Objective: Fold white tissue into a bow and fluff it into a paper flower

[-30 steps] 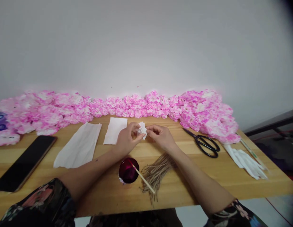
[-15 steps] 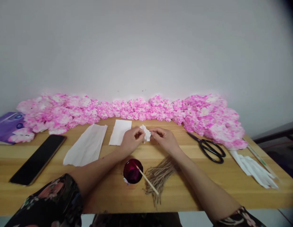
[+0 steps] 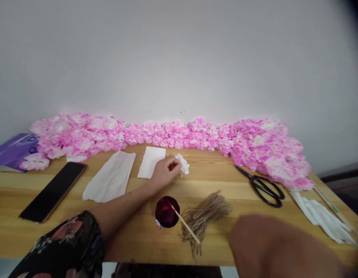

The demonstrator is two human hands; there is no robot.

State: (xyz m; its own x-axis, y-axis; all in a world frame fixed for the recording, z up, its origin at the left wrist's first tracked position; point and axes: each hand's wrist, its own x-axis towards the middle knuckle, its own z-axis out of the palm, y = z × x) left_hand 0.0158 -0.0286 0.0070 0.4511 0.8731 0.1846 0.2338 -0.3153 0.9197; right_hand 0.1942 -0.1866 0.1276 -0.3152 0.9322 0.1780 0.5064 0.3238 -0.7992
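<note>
My left hand [image 3: 165, 171] pinches a small crumpled white paper flower [image 3: 183, 163] over the middle of the wooden table. Close behind that hand lies a white paper rectangle [image 3: 151, 161]. My right hand [image 3: 271, 245] is a large blur at the lower right, close to the camera, and its fingers cannot be made out. Nearer the front edge stands a round cup of dark magenta liquid [image 3: 167, 211], with a thin wooden stick [image 3: 187, 227] leaning out of it. Beside the cup is a bundle of brown twisted strands [image 3: 206, 212].
Pink and white flowers [image 3: 179, 135] line the wall. On the left are a purple packet [image 3: 15, 151], a black phone [image 3: 53, 192] and a larger white sheet [image 3: 111, 177]. Black scissors [image 3: 265, 188] and white gloves [image 3: 322, 216] lie to the right.
My right hand has left the white flower and swung back toward the camera, uncovering the strands. My left hand still holds the flower. The whole view has shifted slightly.
</note>
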